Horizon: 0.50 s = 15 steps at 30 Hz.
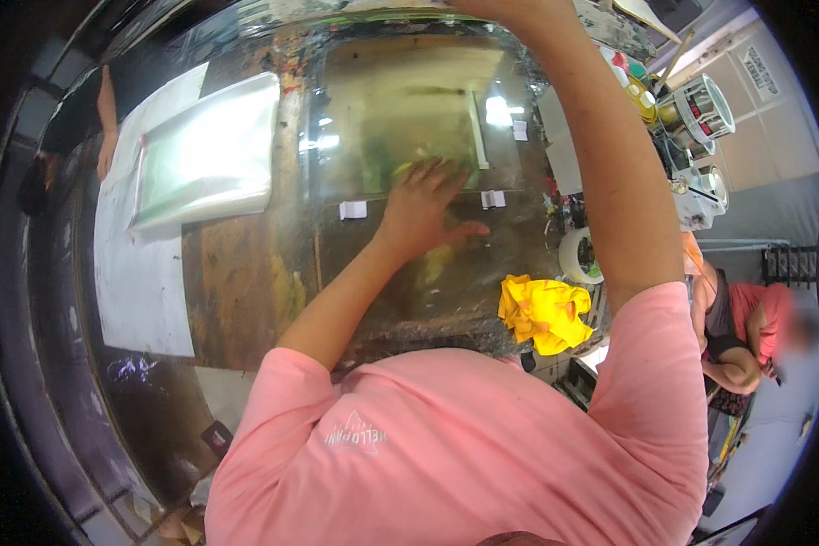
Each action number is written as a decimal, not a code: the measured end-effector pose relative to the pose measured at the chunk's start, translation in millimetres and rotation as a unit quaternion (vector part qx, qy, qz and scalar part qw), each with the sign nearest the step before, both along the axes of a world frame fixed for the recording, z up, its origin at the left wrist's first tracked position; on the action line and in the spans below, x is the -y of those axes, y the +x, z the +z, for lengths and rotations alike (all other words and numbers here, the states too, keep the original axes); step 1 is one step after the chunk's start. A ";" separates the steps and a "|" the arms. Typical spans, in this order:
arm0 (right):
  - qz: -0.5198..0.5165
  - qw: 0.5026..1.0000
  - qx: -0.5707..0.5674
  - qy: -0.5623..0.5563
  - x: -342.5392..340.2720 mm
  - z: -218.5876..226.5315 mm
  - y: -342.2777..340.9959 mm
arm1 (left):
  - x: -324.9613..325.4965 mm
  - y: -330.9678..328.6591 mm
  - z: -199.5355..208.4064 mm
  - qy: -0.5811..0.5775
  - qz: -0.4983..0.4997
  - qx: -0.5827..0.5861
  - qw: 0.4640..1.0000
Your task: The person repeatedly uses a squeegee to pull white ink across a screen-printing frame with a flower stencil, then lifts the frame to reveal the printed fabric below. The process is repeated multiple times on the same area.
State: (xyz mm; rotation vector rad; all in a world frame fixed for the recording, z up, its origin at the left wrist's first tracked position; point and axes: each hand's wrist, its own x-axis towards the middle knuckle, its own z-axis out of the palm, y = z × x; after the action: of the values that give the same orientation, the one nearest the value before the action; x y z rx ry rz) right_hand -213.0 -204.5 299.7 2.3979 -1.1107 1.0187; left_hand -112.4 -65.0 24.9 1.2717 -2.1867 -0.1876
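Note:
My left hand [428, 207] lies palm down with fingers spread at the near edge of a translucent yellowish panel [405, 100] on the worktable. Nothing is in its grip. A thin white strip [478, 132] runs along the panel's right part. Small white tabs [353, 210] sit around it. My right arm reaches far forward over the table's right side; my right hand [490, 5] is cut off by the upper edge, so its fingers are hidden. A stack of clear plastic sheets [211, 150] lies to the left on white paper [141, 296].
A crumpled yellow cloth [544, 314] lies near my right side, below a roll of tape [579, 256]. Tubs and cans [696, 114] crowd the right edge. Another person's arm [106, 123] reaches in at far left. A person in pink [766, 318] sits at right.

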 end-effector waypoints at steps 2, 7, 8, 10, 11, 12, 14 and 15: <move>0.009 1.000 0.007 0.013 -4.0 -3.7 -1.6 | -5.9 15.6 24.1 0.050 0.081 -0.109 0.989; 0.017 1.000 -0.019 -0.010 -32.6 -50.4 -6.9 | 1.0 106.5 99.0 0.096 0.150 -0.527 0.831; 0.020 0.999 -0.041 -0.025 -43.0 -66.4 -10.4 | -1.0 118.5 104.5 0.118 0.162 -0.494 0.846; 0.030 0.994 -0.092 0.047 -65.0 -98.9 -20.9 | -14.6 123.8 97.5 0.127 0.191 -0.393 0.890; 0.035 0.984 -0.123 0.125 -67.4 -110.5 -27.0 | -20.2 123.9 89.3 0.193 0.179 -0.367 0.892; 0.082 0.953 -0.150 0.250 -66.2 -118.1 -37.9 | -27.6 119.5 76.9 0.211 0.211 -0.345 0.890; 0.099 0.940 -0.147 0.291 -73.2 -144.8 -45.6 | -50.3 110.5 48.6 0.226 0.236 -0.314 0.891; 0.109 0.930 -0.130 0.326 -79.4 -157.6 -48.9 | -54.5 108.9 35.5 0.202 0.266 -0.213 0.918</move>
State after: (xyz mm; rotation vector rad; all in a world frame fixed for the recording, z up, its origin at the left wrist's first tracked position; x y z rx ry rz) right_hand -261.9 -125.0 142.1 3.1176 -1.2419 0.3811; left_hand -3.5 -10.5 60.5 1.8043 -1.4121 -0.6492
